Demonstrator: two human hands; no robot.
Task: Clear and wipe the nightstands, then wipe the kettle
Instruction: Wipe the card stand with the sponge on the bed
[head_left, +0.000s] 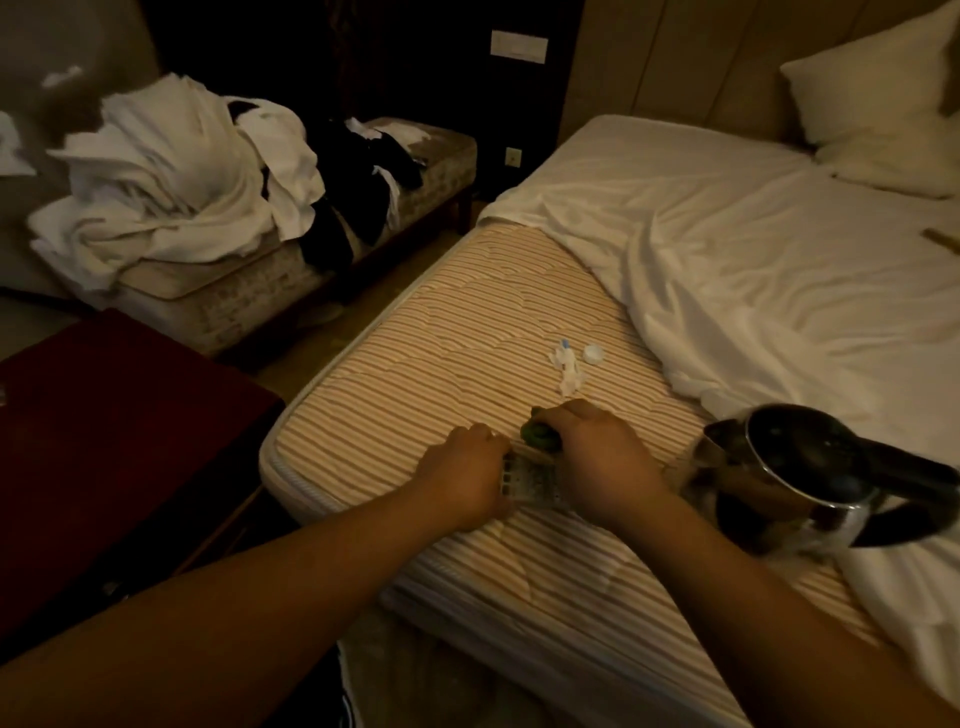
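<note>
Pressing a remote (524, 480) onto the bare mattress (467, 332), left hand (462, 480) fingers curled over it, right hand (597, 457) apparently gripping a green cloth (540, 436), risks jostling the unsteady kettle (810, 478) at three o'clock.

Light: you work in dim, warm light.
Bed (467, 322): striped mattress bared, white sheet (753, 249) pulled back, pillow (872, 83) at the headboard.
Left: second bed (291, 270) heaped with white linen (166, 171).
Wall: dark panel with a pale switch plate (518, 47).
</note>
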